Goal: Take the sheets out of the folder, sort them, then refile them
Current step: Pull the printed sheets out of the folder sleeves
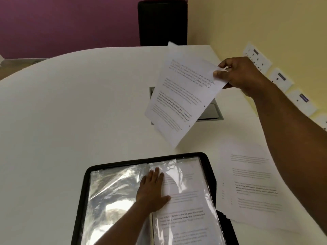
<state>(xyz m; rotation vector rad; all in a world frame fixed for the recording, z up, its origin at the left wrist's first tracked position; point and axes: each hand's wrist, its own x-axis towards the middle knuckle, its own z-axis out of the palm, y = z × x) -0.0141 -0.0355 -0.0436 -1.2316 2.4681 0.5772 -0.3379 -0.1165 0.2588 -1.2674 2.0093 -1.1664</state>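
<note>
Folder point(85, 183) cut off below; sheet point(182, 96) text blurred.

Folders: one black folder point(85, 183), open on the table point(70, 103)
Loose sheets: two, one sheet in the air point(182, 96) beyond the folder, one sheet lying flat point(251, 183) right of the folder
Filed sheets: one printed page in a sleeve point(191, 209), inside the folder
Hands: two, left hand point(152, 188) on the folder, right hand point(238, 73) beyond it
Wall sockets: at least three sockets point(256, 57), far right of the folder
Chairs: one chair point(161, 22), beyond the folder
</note>
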